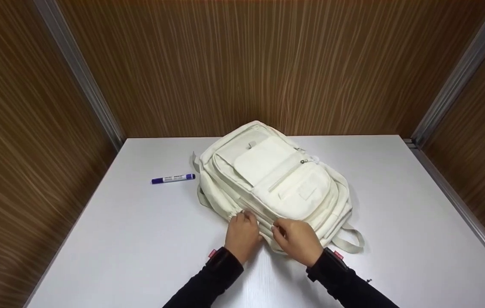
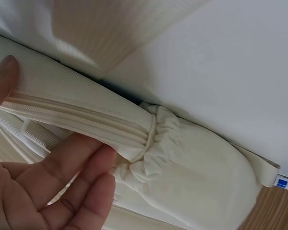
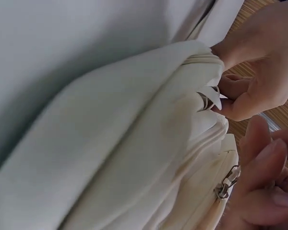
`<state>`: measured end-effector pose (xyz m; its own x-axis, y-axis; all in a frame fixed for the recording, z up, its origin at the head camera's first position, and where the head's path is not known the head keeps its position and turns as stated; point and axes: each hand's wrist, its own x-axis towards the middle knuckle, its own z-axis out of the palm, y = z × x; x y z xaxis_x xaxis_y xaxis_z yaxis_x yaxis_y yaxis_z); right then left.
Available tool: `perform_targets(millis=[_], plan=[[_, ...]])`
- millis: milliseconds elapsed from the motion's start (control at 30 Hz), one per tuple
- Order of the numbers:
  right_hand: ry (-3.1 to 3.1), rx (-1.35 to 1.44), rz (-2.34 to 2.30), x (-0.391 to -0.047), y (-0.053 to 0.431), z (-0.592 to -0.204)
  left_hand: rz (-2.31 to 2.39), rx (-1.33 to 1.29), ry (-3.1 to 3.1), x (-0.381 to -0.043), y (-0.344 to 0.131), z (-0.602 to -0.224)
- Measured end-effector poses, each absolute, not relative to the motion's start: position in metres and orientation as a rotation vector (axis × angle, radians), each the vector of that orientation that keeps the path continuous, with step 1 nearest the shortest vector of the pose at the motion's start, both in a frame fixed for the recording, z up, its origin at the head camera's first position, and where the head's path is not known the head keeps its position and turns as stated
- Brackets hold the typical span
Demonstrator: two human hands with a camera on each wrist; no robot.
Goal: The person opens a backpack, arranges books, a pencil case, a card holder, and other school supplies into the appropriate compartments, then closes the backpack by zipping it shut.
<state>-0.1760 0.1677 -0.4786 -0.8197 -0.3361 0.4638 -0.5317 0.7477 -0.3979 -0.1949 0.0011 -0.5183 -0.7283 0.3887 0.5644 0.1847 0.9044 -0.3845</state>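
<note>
An off-white backpack (image 1: 263, 160) lies front side up, slantwise on the white table. Along its near side, my left hand (image 1: 242, 235) pinches a zippered edge, the thumb (image 2: 7, 76) on one side and the fingers (image 2: 93, 165) on the other. Beside that grip sits a gathered side pocket (image 2: 201, 163). My right hand (image 1: 298, 239) is at the same side, fingers curled against the bag's edge; whether anything is between them is hidden. In the right wrist view, its fingers (image 3: 261, 165) are close to a metal zipper pull (image 3: 225, 187).
A blue-capped marker (image 1: 173, 179) lies left of the backpack. One strap (image 1: 349, 241) loops out at its lower right. A small dark object (image 1: 369, 280) is near the right forearm. Wood-grain panels (image 1: 242, 64) enclose the table at the back and sides.
</note>
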Motion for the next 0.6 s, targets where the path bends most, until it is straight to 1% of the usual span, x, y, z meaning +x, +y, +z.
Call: perform_targets(millis=[300,600], plan=[[-2.58,0.67,0.757,-0.184,0.147,-0.466,0.297,-0.345,-2.208,-0.189,0.01,-0.526],[-2.621,0.649,0.735,-0.194,0.127,-0.459,0.333,-0.376,-2.238,-0.178,0.022,-0.53]])
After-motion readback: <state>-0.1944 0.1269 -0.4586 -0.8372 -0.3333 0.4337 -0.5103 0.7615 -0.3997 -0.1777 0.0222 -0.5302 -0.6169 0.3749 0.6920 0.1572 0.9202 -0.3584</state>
